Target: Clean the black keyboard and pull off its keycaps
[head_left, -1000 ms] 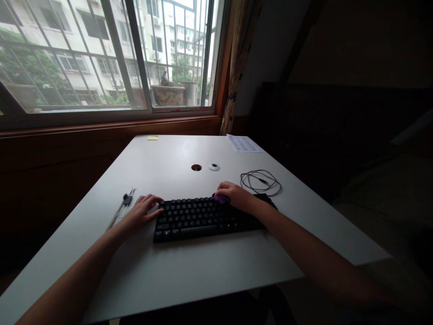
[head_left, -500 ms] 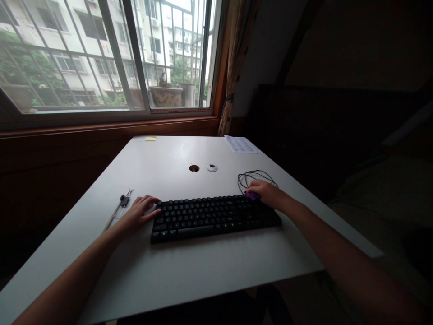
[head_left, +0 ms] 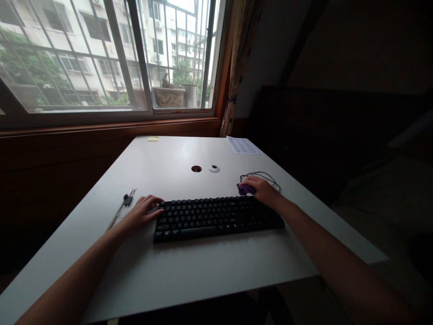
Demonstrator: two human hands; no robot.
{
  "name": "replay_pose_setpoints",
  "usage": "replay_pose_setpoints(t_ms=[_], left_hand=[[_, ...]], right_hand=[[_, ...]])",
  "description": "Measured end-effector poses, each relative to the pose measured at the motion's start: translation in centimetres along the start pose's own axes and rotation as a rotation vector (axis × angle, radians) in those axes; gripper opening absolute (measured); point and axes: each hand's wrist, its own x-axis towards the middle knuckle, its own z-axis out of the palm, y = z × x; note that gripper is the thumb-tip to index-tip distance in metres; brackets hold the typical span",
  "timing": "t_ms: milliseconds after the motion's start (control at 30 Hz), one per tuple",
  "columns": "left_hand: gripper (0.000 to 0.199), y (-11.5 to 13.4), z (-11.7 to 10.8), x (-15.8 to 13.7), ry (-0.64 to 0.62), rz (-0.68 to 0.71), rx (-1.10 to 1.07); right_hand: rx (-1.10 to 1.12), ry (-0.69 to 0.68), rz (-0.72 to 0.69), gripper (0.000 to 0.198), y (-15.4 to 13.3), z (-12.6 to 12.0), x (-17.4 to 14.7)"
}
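Observation:
A black keyboard (head_left: pixel 219 216) lies flat on the white table (head_left: pixel 203 266). My left hand (head_left: pixel 146 208) grips its upper left corner, thumb and fingers at the edge. Just above the keyboard's right part, my right hand (head_left: pixel 265 192) is closed around a small purple item (head_left: pixel 246 189). Part of that item is hidden in the palm, and its exact kind is unclear. A thin black cable (head_left: pixel 270 177) lies in loops behind the right hand.
Left of the keyboard lie a pale stick-like thing and a small black clip-like piece (head_left: pixel 127 200). A round hole (head_left: pixel 196 169) and its white cap (head_left: pixel 214 168) are mid-table. Printed paper (head_left: pixel 244 145) and a yellow note (head_left: pixel 153 139) lie at the far edge, below a barred window.
My right hand has shifted a little left and away from me with the purple item, which now shows more. My left hand stays at the keyboard's left end.

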Motion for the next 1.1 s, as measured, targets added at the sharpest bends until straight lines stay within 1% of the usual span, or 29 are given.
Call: replay_pose_setpoints(t_ms=[100, 233, 300, 400, 467, 567, 667, 767, 900, 1000, 1100], left_hand=[[0.039, 0.0, 0.0, -0.1, 0.011, -0.016, -0.04], [0.047, -0.4, 0.1, -0.4, 0.019, -0.077, -0.157], [0.049, -0.6, 0.1, -0.4, 0.01, -0.101, -0.221], [0.048, -0.7, 0.0, -0.4, 0.006, -0.096, -0.268], [0.047, -0.5, 0.0, -0.4, 0.019, -0.08, -0.243], [0.041, -0.1, -0.2, -0.6, 0.061, -0.069, -0.106], [0.032, 0.2, -0.2, -0.8, 0.079, -0.059, 0.031], [0.032, 0.2, -0.1, -0.7, 0.067, -0.069, 0.073], [0.039, -0.1, 0.0, -0.6, 0.058, -0.095, 0.079], [0.042, 0.0, -0.1, -0.5, 0.037, -0.105, 0.074], [0.041, 0.1, -0.1, -0.4, 0.018, -0.099, 0.068]], right_hand=[[0.088, 0.014, -0.048, 0.033, -2.8, 2.2, 2.6], [0.224, 0.039, -0.106, 0.027, -7.8, 6.2, 6.3], [0.287, 0.012, -0.144, 0.026, -10.6, 8.3, 8.2], [0.327, -0.061, -0.208, 0.03, -14.5, 11.2, 10.8], [0.33, -0.108, -0.266, 0.032, -16.8, 12.8, 12.3], [0.283, -0.152, -0.337, 0.029, -19.2, 14.6, 13.8], [0.158, -0.182, -0.34, 0.029, -20.3, 15.6, 14.3], [0.047, -0.186, -0.353, 0.027, -20.4, 15.8, 14.1], [-0.029, -0.189, -0.407, 0.024, -20.0, 15.2, 13.4], [-0.057, -0.196, -0.414, 0.024, -19.5, 14.5, 12.9], [-0.07, -0.22, -0.414, 0.025, -19.2, 13.8, 12.6]])
